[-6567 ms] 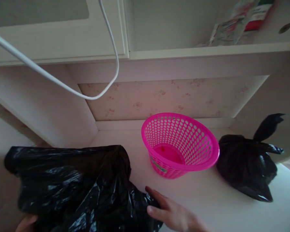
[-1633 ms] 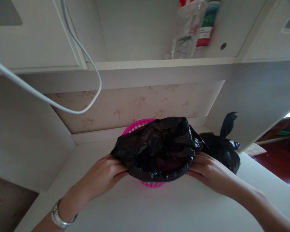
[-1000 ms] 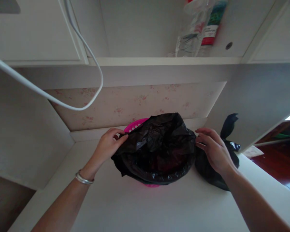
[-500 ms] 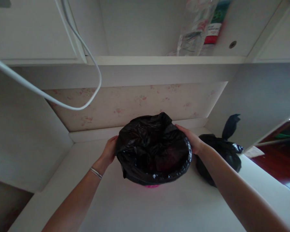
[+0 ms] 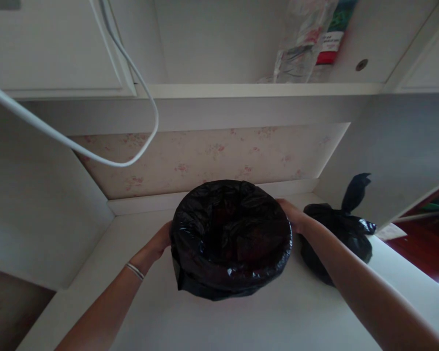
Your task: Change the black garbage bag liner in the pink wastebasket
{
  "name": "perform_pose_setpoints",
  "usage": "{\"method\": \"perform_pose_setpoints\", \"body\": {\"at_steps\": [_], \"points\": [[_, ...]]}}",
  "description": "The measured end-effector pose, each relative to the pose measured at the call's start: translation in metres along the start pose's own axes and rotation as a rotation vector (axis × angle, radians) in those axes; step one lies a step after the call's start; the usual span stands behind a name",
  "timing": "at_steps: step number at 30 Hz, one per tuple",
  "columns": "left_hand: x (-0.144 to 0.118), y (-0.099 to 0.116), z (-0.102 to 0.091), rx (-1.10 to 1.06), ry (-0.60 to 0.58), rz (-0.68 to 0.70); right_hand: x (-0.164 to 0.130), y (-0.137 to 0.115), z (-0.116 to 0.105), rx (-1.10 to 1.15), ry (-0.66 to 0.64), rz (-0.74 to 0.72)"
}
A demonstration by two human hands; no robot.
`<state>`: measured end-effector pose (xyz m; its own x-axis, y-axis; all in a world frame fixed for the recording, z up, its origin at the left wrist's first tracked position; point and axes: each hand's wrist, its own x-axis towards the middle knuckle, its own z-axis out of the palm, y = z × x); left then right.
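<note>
A black trash bag lines a round bin, its mouth facing me and its edge folded down over the rim. Of the bin, only a dull reddish tone shows through the plastic. My left hand grips the bag at the left side of the rim, with its fingers mostly hidden behind the plastic. On the opposite side my right hand holds the bag at the upper right of the rim, fingers partly out of sight. Right of that hand lies a tied, filled black bag.
A white surface lies under the bin. Above hangs an open white cabinet with a clear plastic package and a green-and-red package. A white cable loops down at upper left. Floral wallpaper covers the wall behind.
The bag's rim is now rounder and its folded edge hangs lower, covering the pink bit seen below before. My hands have shifted slightly outward along the sides.
</note>
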<state>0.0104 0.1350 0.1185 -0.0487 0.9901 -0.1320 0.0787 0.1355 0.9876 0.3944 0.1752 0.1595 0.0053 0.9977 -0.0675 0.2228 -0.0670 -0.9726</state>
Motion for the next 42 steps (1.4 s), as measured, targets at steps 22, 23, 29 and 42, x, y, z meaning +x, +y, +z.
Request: {"method": "perform_pose_setpoints", "body": {"at_steps": [22,23,29,42], "points": [[-0.006,0.129,0.016,0.798,-0.126,0.626,0.014,-0.084,0.056,-0.745,-0.642,-0.508],[-0.008,0.13,0.02,0.818,-0.184,0.622,0.011,-0.088,0.065,-0.774,-0.675,-0.526],[-0.005,0.121,0.029,0.819,-0.496,0.58,-0.012,-0.103,0.111,-0.983,-0.622,-0.629],[-0.028,0.09,-0.003,0.634,-0.315,0.361,-0.032,-0.081,0.078,-1.148,-0.44,-0.45]]}}
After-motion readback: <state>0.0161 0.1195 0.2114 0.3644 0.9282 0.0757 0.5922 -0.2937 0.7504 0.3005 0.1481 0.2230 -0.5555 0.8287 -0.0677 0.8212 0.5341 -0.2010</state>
